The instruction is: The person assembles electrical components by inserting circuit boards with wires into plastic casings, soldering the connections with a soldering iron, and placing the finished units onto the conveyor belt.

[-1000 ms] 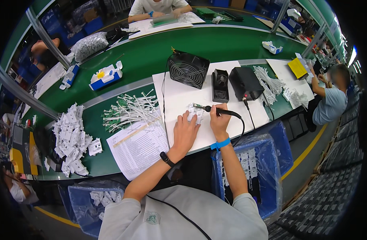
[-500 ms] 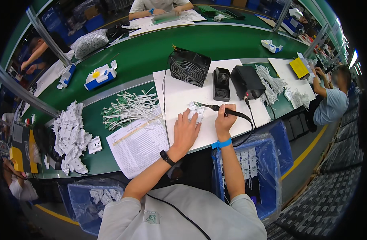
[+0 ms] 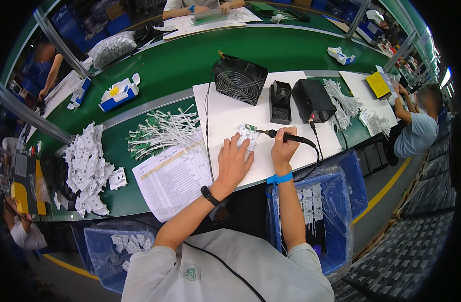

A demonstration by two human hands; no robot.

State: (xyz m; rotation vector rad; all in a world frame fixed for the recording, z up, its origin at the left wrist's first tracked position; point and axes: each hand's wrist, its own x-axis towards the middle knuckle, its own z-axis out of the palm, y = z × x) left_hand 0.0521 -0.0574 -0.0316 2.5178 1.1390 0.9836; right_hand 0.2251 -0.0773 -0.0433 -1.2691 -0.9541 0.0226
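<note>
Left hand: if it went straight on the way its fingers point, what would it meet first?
Probably the white plastic part, which the left hand already seems to touch; exact depth there is unclear.

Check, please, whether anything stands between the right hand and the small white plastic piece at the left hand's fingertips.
Only the slim black soldering iron, gripped in the right hand, spans that gap, its tip reaching the small white plastic piece. Nothing else visible stands between them; the black rectangular holder is beyond.
</note>
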